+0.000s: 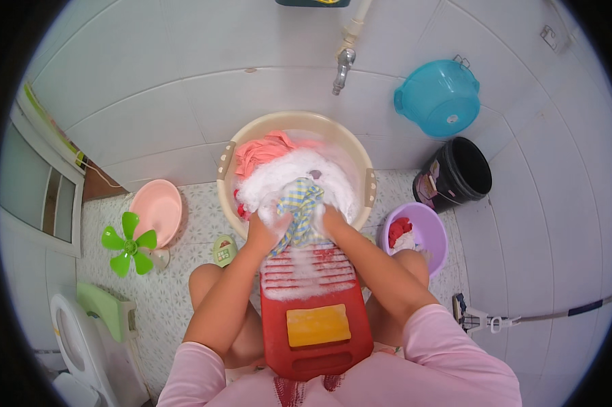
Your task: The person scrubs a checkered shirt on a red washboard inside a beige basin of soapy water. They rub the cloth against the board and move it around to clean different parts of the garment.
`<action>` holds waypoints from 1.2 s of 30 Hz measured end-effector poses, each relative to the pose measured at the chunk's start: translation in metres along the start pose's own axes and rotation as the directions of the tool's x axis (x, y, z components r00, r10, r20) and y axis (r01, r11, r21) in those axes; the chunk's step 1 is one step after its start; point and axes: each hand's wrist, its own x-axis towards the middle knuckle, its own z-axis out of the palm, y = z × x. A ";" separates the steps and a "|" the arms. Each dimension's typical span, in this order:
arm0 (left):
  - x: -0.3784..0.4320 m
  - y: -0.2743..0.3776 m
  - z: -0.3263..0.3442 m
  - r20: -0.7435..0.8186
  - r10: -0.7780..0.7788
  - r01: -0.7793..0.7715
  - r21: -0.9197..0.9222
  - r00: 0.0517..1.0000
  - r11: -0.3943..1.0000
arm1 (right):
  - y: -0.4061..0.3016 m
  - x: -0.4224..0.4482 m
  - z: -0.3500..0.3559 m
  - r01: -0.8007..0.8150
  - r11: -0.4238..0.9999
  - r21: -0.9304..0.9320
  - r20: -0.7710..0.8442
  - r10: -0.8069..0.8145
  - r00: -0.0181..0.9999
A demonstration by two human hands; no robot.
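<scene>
A blue, yellow and white patterned cloth (301,208) is gripped between my two hands, over the upper end of a red plastic washboard (280,351). Suds cover much of my left hand (270,224) on the cloth's left side. My right hand (327,220) grips its right side, the fingers partly hidden by foam. The washboard leans from my lap into a cream plastic basin (290,118). White foam (280,170) fills much of the basin, and a coral-pink garment (265,152) lies at its back left. On the washboard's lower part rests a yellow soap bar (318,325).
At right stand a purple basin (441,239) holding red and white cloths and a black bucket (438,178). A blue basin (438,99) hangs near the tap (342,71). Left are a pink basin (156,203), a green fan (130,246), a green stool (102,310) and a toilet (72,330).
</scene>
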 end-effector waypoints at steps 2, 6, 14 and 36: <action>0.000 -0.004 -0.013 0.034 -0.009 0.008 0.029 0.999 1.000 | -0.032 -0.057 -0.030 0.185 0.981 -0.054 0.218 -0.169 0.961; 0.004 -0.008 -0.004 0.044 0.074 -0.074 0.000 0.996 0.997 | -0.029 -0.130 -0.035 0.124 0.992 0.018 0.062 -0.125 0.990; 0.008 0.011 0.021 -0.031 0.057 -0.055 0.063 0.998 0.996 | 0.040 0.045 0.010 0.078 0.987 -0.139 -0.157 -0.100 0.983; 0.016 0.012 0.004 -0.004 -0.021 0.021 0.117 1.000 0.993 | 0.006 0.026 0.010 -0.046 0.999 0.004 -0.126 0.046 0.991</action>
